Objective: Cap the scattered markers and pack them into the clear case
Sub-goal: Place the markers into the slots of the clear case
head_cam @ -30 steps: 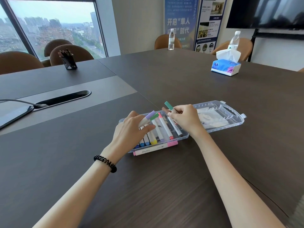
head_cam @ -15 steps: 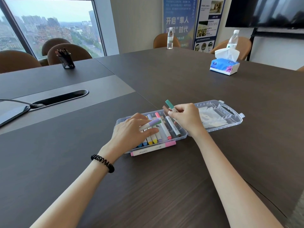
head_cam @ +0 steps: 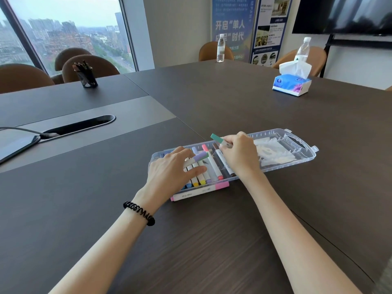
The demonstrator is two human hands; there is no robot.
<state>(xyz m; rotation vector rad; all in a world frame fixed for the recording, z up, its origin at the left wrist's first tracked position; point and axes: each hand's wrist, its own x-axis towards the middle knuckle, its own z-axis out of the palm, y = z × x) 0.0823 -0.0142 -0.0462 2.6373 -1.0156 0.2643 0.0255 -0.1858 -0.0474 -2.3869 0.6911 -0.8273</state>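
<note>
The clear case (head_cam: pixel 305 154) lies open on the dark table, with several capped markers (head_cam: pixel 212 168) lined up in its left half. My left hand (head_cam: pixel 169 172) hovers over that row and holds a purple-capped marker (head_cam: pixel 198 158) between thumb and fingers. My right hand (head_cam: pixel 238 154) pinches a teal-capped marker (head_cam: pixel 216 138) above the case's middle. A pink-capped marker (head_cam: pixel 199 192) lies on the table against the case's near edge. Crumpled clear plastic (head_cam: pixel 273 153) fills the right half.
A tissue box (head_cam: pixel 291 84) stands at the back right, two water bottles (head_cam: pixel 220 48) behind it. A pen cup (head_cam: pixel 86 76) sits far left. A phone with a cable (head_cam: pixel 17 145) lies by the table's cable slot (head_cam: pixel 80 125).
My left hand has lowered the purple-capped marker toward the row in the case. My right hand has stayed above the case with the teal-capped marker.
</note>
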